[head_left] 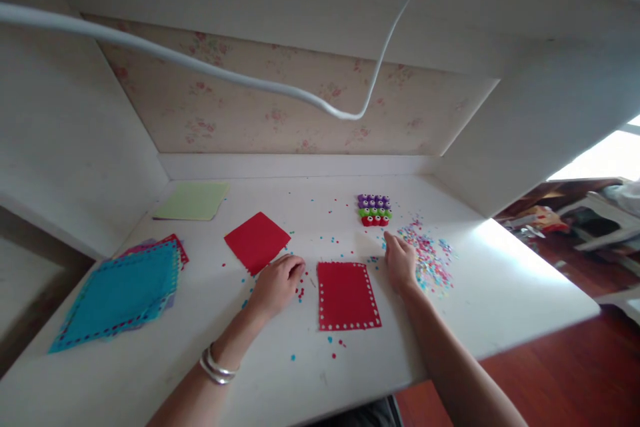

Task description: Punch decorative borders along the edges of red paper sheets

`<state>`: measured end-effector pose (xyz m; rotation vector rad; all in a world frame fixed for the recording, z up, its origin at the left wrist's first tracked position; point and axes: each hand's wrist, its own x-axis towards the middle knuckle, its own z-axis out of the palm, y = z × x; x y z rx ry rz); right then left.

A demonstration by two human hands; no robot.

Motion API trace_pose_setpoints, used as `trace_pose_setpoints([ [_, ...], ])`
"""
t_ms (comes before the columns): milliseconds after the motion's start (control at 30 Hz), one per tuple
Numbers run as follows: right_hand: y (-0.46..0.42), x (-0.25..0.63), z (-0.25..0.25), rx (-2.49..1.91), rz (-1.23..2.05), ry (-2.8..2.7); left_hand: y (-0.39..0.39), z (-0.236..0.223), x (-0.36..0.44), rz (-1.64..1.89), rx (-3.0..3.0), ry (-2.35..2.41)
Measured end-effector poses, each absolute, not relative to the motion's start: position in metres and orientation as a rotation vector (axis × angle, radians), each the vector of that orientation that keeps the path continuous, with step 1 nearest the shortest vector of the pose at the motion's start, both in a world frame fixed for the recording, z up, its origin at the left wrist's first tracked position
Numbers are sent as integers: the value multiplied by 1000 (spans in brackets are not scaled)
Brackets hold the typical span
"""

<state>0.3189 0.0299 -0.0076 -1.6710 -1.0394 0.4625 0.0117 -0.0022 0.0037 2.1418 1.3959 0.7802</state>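
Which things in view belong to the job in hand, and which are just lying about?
Likely the job:
dotted red sheet
plain red sheet, near the left hand
loose coloured dots, beside the right hand
purple, green and red pieces in rows
blue dotted-edge sheet

Likely just there:
pale green sheets, possibly spare stock
white cable

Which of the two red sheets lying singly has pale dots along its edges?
The near red sheet, between the left hand and right hand, is dotted; the far red sheet, turned like a diamond, shows plain edges.
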Motion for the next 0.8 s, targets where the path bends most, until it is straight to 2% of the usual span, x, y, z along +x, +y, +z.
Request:
trace_pose_setpoints([
  [800,27,313,1,-1635,493,-1166,7,1,9,882,2013,1531],
])
